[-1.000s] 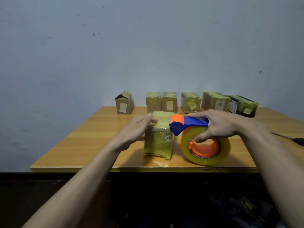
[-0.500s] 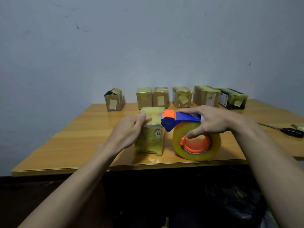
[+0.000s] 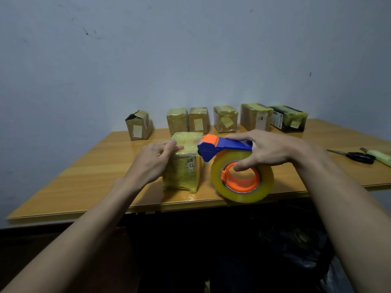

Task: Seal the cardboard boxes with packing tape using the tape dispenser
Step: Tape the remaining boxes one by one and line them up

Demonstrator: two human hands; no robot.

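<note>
Right grip: the right hand (image 3: 266, 152) curls over the blue handle of the tape dispenser (image 3: 230, 161), thumb hooked into the orange core, fully closed on the tool.
Left grip: the left hand (image 3: 152, 163) braces the near box (image 3: 184, 163) at its upper left edge, fingers bent against the side with the tips on the taped top; it steadies more than it clasps.
Dispenser: its orange-and-blue head sits at the box's top right edge, the yellow tape roll (image 3: 242, 176) hanging beside the box, low over the front edge of the tabletop (image 3: 84, 178).
Near box: upright near the front edge, already glossy with yellowish tape on its top and visible sides, a small label showing on its front face.
Back row: five taped boxes (image 3: 225, 119) stand in a line along the wall, all apparently wrapped, the last of them dark.
Open box: at the far left of that row, one carton (image 3: 138, 125) has its flaps raised and shows no tape on top.
Aside: black-handled scissors (image 3: 357, 156) lie at the right, well apart from the work.
Progress: most of the job looks done; the near box seems to be on a final strip, which needs cutting and smoothing, and the open carton appears to be the one left.
</note>
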